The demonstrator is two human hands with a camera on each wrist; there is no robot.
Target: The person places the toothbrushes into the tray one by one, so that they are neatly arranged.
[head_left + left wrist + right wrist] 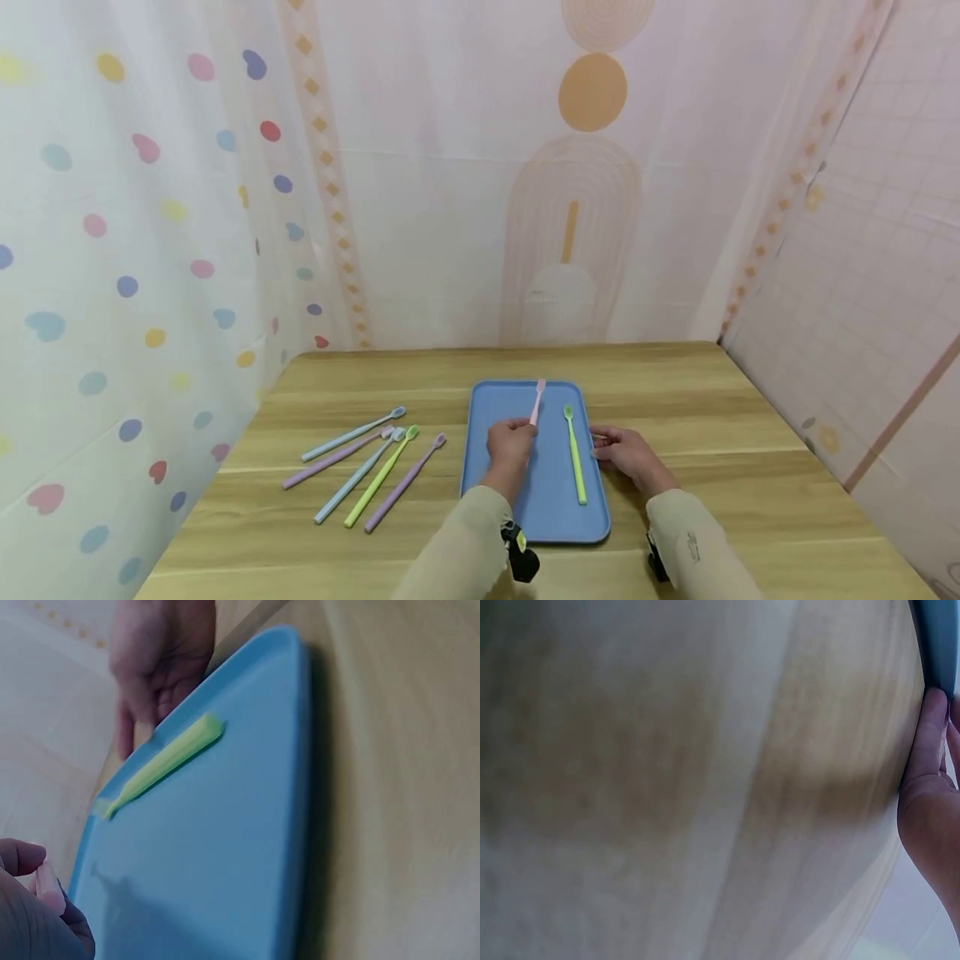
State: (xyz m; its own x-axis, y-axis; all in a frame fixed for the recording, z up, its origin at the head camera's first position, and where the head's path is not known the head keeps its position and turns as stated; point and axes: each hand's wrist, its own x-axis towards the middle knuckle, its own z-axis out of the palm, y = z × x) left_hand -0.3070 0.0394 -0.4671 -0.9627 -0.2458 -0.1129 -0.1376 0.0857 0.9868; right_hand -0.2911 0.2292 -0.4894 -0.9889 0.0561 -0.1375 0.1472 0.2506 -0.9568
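Observation:
A blue tray lies on the table. My left hand is over its left half and pinches a pink toothbrush, head pointing away from me. In the left wrist view, a piece of the pink handle shows between thumb and fingers. On the right side of the tray lies a light green toothbrush, its head at the far end. My right hand holds the tray's right rim between thumb and fingers, seen also in the left wrist view.
Left of the tray, several toothbrushes lie fanned out on the wooden table: two blue, two purple, one green. Some heads overlap. A patterned curtain hangs behind the table and along its sides.

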